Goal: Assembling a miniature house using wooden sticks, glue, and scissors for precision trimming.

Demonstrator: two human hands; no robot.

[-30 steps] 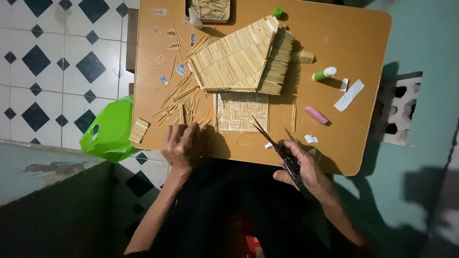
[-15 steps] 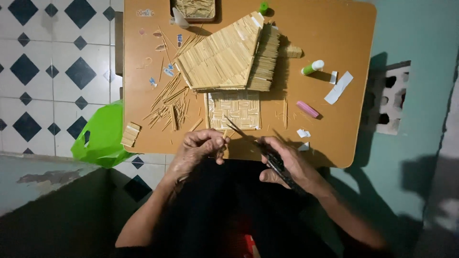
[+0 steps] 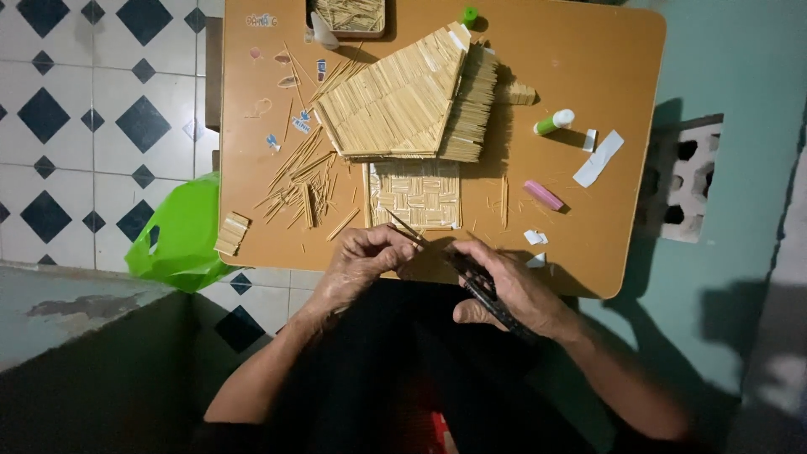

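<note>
You are looking straight down at a small orange-brown table with your two bare hands meeting at its near edge. Your left hand is curled, fingertips pinched together on a thin wooden stick that slants up and away over the table; the stick is so slender that its near end is lost among your fingers. Your right hand is closed around dark scissors. Their handles are hidden in your grip, and the blades merge with the shadow between your hands, so you cannot tell how far they are parted or whether they touch the stick.

Just beyond your hands lies a flat square panel woven of sticks. Farther back stands a model roof of sticks laid side by side, which hides whatever is beneath it. Loose sticks are scattered to the left of the panel. A shallow box of more sticks is cut off by the top edge.

On the right side are a green-capped glue tube, a pink oblong and white paper scraps. A bright green plastic bag sits on the tiled floor at the left. Your lap and forearms are in deep shadow.
</note>
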